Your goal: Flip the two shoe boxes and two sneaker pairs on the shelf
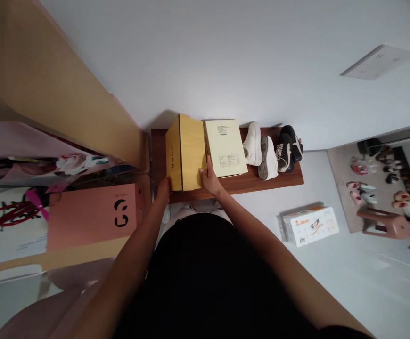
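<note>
A yellow shoebox with a dark edge line and lettering on its left face sits at the left part of a brown wooden shelf. My left hand grips its near left corner, the fingers partly hidden behind the box. On the right side, my right hand presses against the same box, thumb and fingers along its edge. Right beside it lies a pale cream box with printed labels. Further right stand a pair of white sneakers and black sneakers.
To the left is a pink box on a wooden surface, near red-framed glasses. A plastic-wrapped tissue pack rests on the floor at right. Beyond it are a pink stool and several shoes. A white wall backs the shelf.
</note>
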The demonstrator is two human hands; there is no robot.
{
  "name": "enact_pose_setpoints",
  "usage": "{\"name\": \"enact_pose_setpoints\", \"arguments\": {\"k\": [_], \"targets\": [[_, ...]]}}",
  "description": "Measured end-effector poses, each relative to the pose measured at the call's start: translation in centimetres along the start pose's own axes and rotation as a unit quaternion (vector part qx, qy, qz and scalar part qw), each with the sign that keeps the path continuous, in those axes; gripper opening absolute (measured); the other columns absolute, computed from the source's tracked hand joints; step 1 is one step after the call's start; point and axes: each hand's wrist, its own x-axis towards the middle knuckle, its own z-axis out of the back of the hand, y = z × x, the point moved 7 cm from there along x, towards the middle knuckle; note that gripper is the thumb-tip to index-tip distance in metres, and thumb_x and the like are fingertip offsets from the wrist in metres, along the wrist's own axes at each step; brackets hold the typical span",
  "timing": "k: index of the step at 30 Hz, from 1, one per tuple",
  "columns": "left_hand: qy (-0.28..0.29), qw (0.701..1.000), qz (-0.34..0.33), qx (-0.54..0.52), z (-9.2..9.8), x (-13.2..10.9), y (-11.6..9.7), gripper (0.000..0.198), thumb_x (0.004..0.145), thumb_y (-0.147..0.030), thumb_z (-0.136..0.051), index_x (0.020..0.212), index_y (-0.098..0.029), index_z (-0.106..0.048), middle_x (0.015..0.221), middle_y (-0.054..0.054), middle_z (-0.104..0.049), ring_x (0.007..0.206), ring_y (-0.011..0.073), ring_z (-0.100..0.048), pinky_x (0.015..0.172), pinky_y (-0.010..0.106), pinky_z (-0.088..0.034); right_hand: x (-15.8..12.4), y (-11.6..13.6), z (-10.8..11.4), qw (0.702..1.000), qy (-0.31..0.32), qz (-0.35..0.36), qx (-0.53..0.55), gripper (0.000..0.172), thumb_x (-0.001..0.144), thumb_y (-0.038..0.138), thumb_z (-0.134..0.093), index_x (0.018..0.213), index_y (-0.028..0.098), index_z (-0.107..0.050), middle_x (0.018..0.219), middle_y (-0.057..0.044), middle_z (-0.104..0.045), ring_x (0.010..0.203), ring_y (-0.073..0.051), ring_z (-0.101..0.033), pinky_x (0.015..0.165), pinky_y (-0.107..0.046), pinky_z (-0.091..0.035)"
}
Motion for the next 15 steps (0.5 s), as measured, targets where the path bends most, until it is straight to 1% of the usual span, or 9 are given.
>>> {"name": "enact_pose_setpoints", "arguments": {"k": [2, 3, 5, 8, 11, 13, 15], "targets": [[-0.023, 0.998, 0.056, -0.024, 0.9, -0.2, 0.7, 0.025, 0.097, -0.039, -0.056, 0.106, -0.017, -0.066, 0.109, 0.010, -0.070, 0.111, 0.0245, -0.064, 0.086, 0.035, -0.056, 0.1, 0.1, 0.1, 1.000, 0.003, 0.003, -0.009, 0.098, 0.096, 0.078, -0.037, 0.167, 0.015, -0.014, 0.174, -0.009, -0.018, 0.162, -0.022, -0.012, 0.131, -0.039, -0.011], [-0.033, 0.997, 0.064, -0.037, 1.5, -0.4, 0.6, 0.023, 0.096, -0.038, -0.059, 0.104, -0.018, -0.066, 0.109, 0.009, -0.070, 0.112, 0.0242, -0.064, 0.085, 0.034, -0.056, 0.1, 0.0, 0.1, 1.000, 0.005, -0.003, -0.009, 0.098, 0.096, 0.078, -0.036, 0.167, 0.013, -0.017, 0.173, -0.010, -0.020, 0.161, -0.023, -0.013, 0.131, -0.038, -0.012], [-0.038, 0.996, 0.039, -0.067, 2.6, -0.8, -0.3, 0.019, 0.093, -0.036, -0.063, 0.102, -0.020, -0.066, 0.111, 0.008, -0.069, 0.112, 0.0232, -0.064, 0.082, 0.032, -0.058, 0.1, -0.5, -0.2, 0.999, 0.011, -0.038, -0.003, 0.099, 0.096, 0.078, -0.035, 0.167, 0.012, -0.018, 0.173, -0.011, -0.021, 0.161, -0.023, -0.015, 0.132, -0.038, -0.012], [-0.029, 0.992, 0.004, -0.124, 3.6, -1.7, -1.6, 0.018, 0.090, -0.034, -0.067, 0.101, -0.021, -0.065, 0.112, 0.007, -0.069, 0.108, 0.0213, -0.066, 0.078, 0.030, -0.060, 0.2, -1.5, -0.9, 0.994, 0.028, -0.110, 0.010, 0.099, 0.095, 0.078, -0.038, 0.168, 0.016, -0.013, 0.173, -0.009, -0.020, 0.162, -0.023, -0.013, 0.132, -0.043, -0.010], [-0.028, 0.989, -0.012, -0.142, 3.8, -2.4, -2.3, 0.024, 0.086, -0.033, -0.071, 0.107, -0.022, -0.065, 0.114, 0.008, -0.069, 0.105, 0.0208, -0.069, 0.074, 0.029, -0.061, 0.5, -1.8, -1.5, 0.987, 0.044, -0.152, 0.018, 0.102, 0.092, 0.079, -0.046, 0.168, 0.020, -0.012, 0.173, -0.006, -0.020, 0.162, -0.023, -0.012, 0.132, -0.044, -0.009], [-0.038, 0.990, -0.022, -0.133, 3.7, -2.7, -2.6, 0.031, 0.084, -0.034, -0.074, 0.113, -0.023, -0.066, 0.116, 0.009, -0.070, 0.105, 0.0213, -0.069, 0.073, 0.029, -0.061, 0.8, -1.8, -1.7, 0.984, 0.052, -0.166, 0.025, 0.106, 0.090, 0.079, -0.052, 0.168, 0.019, -0.013, 0.172, -0.006, -0.023, 0.161, -0.025, -0.016, 0.132, -0.043, -0.009], [-0.046, 0.991, -0.030, -0.121, 3.5, -2.6, -2.6, 0.039, 0.084, -0.037, -0.075, 0.119, -0.024, -0.066, 0.118, 0.010, -0.071, 0.104, 0.0219, -0.070, 0.073, 0.031, -0.062, 1.0, -1.7, -1.8, 0.982, 0.062, -0.172, 0.037, 0.105, 0.090, 0.076, -0.056, 0.168, 0.019, -0.015, 0.171, -0.006, -0.027, 0.160, -0.025, -0.022, 0.132, -0.042, -0.014]]}}
